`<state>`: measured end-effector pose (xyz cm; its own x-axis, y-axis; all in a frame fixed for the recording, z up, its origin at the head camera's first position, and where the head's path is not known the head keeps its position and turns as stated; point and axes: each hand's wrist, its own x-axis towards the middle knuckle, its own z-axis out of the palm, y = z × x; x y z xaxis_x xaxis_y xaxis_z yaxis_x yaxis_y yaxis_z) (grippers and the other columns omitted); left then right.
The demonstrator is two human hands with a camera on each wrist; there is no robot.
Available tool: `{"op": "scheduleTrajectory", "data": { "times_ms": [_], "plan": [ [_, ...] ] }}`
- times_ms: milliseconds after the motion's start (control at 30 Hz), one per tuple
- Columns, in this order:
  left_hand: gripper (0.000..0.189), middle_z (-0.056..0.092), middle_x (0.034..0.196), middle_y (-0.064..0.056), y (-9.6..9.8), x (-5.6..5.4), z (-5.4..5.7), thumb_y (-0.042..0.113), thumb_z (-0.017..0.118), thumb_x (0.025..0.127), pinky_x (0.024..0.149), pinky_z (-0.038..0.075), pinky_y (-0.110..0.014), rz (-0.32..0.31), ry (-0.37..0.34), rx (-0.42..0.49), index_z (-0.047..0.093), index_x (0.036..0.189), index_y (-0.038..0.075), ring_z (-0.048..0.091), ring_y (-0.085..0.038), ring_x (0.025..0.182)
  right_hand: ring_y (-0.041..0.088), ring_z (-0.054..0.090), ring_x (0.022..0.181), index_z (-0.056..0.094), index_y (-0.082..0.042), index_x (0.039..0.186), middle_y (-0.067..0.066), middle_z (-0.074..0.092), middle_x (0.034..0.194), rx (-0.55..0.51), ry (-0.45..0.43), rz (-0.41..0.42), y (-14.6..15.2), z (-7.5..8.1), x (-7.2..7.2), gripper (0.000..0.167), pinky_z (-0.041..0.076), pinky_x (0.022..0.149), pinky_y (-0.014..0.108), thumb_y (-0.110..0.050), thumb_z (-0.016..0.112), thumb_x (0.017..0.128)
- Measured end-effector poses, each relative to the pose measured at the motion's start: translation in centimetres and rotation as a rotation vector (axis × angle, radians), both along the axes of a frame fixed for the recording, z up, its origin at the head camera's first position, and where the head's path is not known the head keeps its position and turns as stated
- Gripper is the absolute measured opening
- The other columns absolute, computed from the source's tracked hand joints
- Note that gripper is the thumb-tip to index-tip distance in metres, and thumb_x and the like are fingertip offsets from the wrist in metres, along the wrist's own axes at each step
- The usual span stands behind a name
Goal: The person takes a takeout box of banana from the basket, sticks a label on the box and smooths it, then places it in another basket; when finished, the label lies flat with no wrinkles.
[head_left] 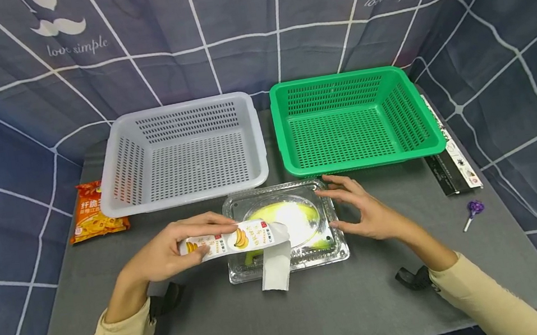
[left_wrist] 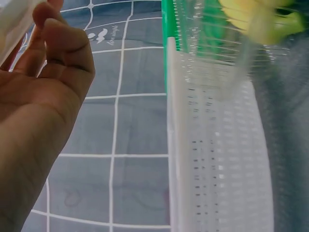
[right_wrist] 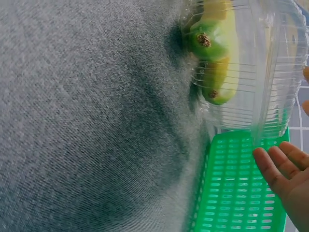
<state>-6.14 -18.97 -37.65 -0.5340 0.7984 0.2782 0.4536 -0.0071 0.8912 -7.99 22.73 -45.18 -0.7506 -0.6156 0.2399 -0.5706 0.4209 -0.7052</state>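
A clear lidded plastic box [head_left: 275, 189] sits in the middle of the table in the head view. Yellow-green bananas [head_left: 269, 212] lie inside it, and their green tips [right_wrist: 208, 43] show through its side in the right wrist view. My left hand [head_left: 165, 252] pinches a white paper band [head_left: 239, 238] printed with bananas, above the box's left part. The band's blank end [head_left: 276, 271] hangs over the front edge. At the box's right edge is my right hand [head_left: 368, 213], fingers spread and slightly bent; whether the fingertips touch the plastic I cannot tell.
Behind the box stand a white basket [head_left: 186, 201] and a green basket [head_left: 365, 163]. An orange snack bag [head_left: 96, 213] lies at the left. A black-and-white flat box [head_left: 453, 160] and a purple lollipop [head_left: 475, 208] lie at the right.
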Motion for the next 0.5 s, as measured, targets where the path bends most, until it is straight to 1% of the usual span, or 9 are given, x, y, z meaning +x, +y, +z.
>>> {"op": "scheduleTrajectory", "data": {
  "times_ms": [67, 133, 233, 333, 367, 400, 500],
  "plan": [
    [0.054, 0.052, 0.140, -0.014, 0.1, -0.4, 0.3, -0.016, 0.052, 0.086, 0.083, 0.052, -0.026, 0.001, 0.002, -0.008, 0.054, 0.137, 0.000, 0.055, -0.018, 0.113, 0.035, 0.030, 0.140, 0.051, -0.014, 0.142, 0.021, 0.033, 0.153, 0.005, 0.036, -0.004, 0.0, 0.3, 0.1, 0.068, 0.033, 0.103, 0.062, -0.012, 0.080, 0.080],
    [0.054, 0.053, 0.140, -0.014, 0.3, -0.7, 0.5, -0.017, 0.052, 0.086, 0.083, 0.052, -0.027, -0.005, 0.006, -0.006, 0.055, 0.137, 0.000, 0.055, -0.019, 0.114, 0.035, 0.032, 0.138, 0.052, -0.014, 0.142, 0.020, 0.037, 0.151, -0.003, 0.062, -0.006, -0.1, 0.5, 0.2, 0.068, 0.032, 0.102, 0.061, -0.011, 0.080, 0.080],
    [0.055, 0.052, 0.141, -0.012, 0.4, -1.0, 0.7, -0.016, 0.052, 0.085, 0.083, 0.052, -0.028, -0.010, -0.014, -0.019, 0.056, 0.137, 0.003, 0.055, -0.019, 0.116, 0.032, 0.035, 0.136, 0.053, -0.013, 0.141, 0.017, 0.041, 0.149, -0.025, 0.088, -0.003, -0.2, 1.0, 0.2, 0.066, 0.033, 0.103, 0.058, -0.008, 0.079, 0.080],
    [0.055, 0.052, 0.142, -0.009, 0.5, -1.1, 1.0, -0.014, 0.053, 0.086, 0.083, 0.052, -0.028, -0.010, -0.041, -0.040, 0.057, 0.137, 0.005, 0.054, -0.019, 0.119, 0.029, 0.037, 0.133, 0.054, -0.013, 0.140, 0.014, 0.045, 0.147, -0.041, 0.105, 0.017, -0.6, 1.5, 0.2, 0.065, 0.034, 0.102, 0.054, -0.006, 0.078, 0.080],
    [0.055, 0.052, 0.142, -0.007, 0.5, -1.1, 1.1, -0.014, 0.053, 0.086, 0.084, 0.052, -0.029, -0.006, -0.045, -0.051, 0.057, 0.137, 0.006, 0.053, -0.018, 0.121, 0.027, 0.038, 0.132, 0.054, -0.013, 0.140, 0.013, 0.046, 0.147, -0.043, 0.110, 0.025, -0.7, 1.7, 0.2, 0.065, 0.035, 0.103, 0.052, -0.006, 0.078, 0.080],
    [0.055, 0.053, 0.142, -0.007, 0.6, -1.2, 1.2, -0.013, 0.054, 0.086, 0.086, 0.051, -0.029, -0.007, -0.034, -0.052, 0.057, 0.137, 0.006, 0.052, -0.019, 0.123, 0.026, 0.039, 0.132, 0.054, -0.012, 0.139, 0.012, 0.048, 0.146, -0.050, 0.111, 0.036, -0.9, 1.8, 0.1, 0.064, 0.035, 0.104, 0.051, -0.006, 0.078, 0.080],
    [0.054, 0.053, 0.143, -0.004, 0.8, -1.3, 1.4, -0.012, 0.054, 0.086, 0.094, 0.048, -0.030, -0.005, -0.020, -0.069, 0.057, 0.137, 0.007, 0.049, -0.019, 0.130, 0.025, 0.042, 0.131, 0.056, -0.012, 0.138, 0.010, 0.052, 0.143, -0.090, 0.104, 0.073, -1.6, 2.3, -0.3, 0.061, 0.034, 0.106, 0.047, -0.004, 0.076, 0.081]
  ]
}}
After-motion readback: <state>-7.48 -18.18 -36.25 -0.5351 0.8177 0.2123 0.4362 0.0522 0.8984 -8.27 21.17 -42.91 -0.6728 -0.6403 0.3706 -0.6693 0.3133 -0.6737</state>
